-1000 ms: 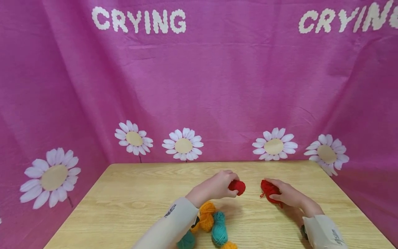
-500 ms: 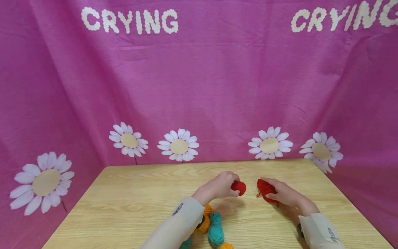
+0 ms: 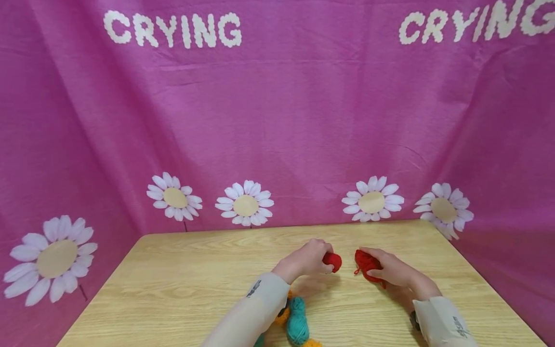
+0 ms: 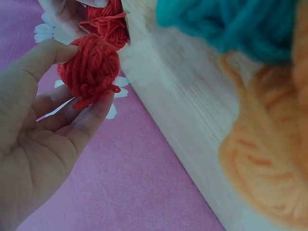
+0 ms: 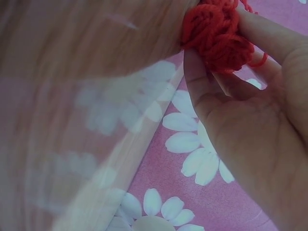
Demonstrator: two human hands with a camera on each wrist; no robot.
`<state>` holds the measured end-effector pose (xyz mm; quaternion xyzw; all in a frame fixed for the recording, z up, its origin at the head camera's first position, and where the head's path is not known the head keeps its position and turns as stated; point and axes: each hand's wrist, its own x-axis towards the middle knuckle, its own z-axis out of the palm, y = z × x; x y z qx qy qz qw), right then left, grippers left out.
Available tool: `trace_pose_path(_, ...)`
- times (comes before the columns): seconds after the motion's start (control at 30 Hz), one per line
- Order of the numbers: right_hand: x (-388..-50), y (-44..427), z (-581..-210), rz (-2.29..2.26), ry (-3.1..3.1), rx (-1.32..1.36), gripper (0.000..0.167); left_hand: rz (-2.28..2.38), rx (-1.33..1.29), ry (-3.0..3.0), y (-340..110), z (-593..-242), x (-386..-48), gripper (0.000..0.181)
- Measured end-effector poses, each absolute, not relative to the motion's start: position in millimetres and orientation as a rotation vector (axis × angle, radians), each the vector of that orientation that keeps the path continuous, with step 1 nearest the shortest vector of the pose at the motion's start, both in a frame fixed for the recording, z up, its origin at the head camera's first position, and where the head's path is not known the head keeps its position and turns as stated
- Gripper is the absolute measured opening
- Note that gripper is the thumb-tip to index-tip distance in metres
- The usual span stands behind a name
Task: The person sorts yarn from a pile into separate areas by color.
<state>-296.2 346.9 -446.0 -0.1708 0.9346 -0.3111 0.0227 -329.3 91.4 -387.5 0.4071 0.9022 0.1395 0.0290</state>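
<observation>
My left hand (image 3: 310,259) grips a small red ball of yarn (image 4: 91,67), thumb on one side and fingers curled on the other. To its right, my right hand (image 3: 392,268) holds a second red yarn ball (image 5: 219,36) between thumb and fingers, with a loose strand hanging from it. A short gap separates the two red balls in the head view. Below my left wrist lie a teal yarn skein (image 3: 297,322) and orange yarn (image 4: 269,154), partly hidden by the sleeve.
The wooden table (image 3: 195,274) carries everything. A pink curtain (image 3: 277,120) with white daisies rises behind its far edge and along both sides. More orange yarn (image 3: 312,343) is cut off at the bottom of the head view.
The head view has shifted, so the scene slides slightly left. Both hands keep their hold on the red yarn balls, and the gap between these has narrowed. My left sleeve covers more of the orange yarn.
</observation>
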Motion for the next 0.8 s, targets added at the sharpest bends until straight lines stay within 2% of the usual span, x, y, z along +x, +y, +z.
trace_pose_path(0.8,-295.1,348.1,-446.9,-0.996,2.875,-0.467,0.065,0.458,1.086,2.748,120.1,-403.0,-342.6,0.016)
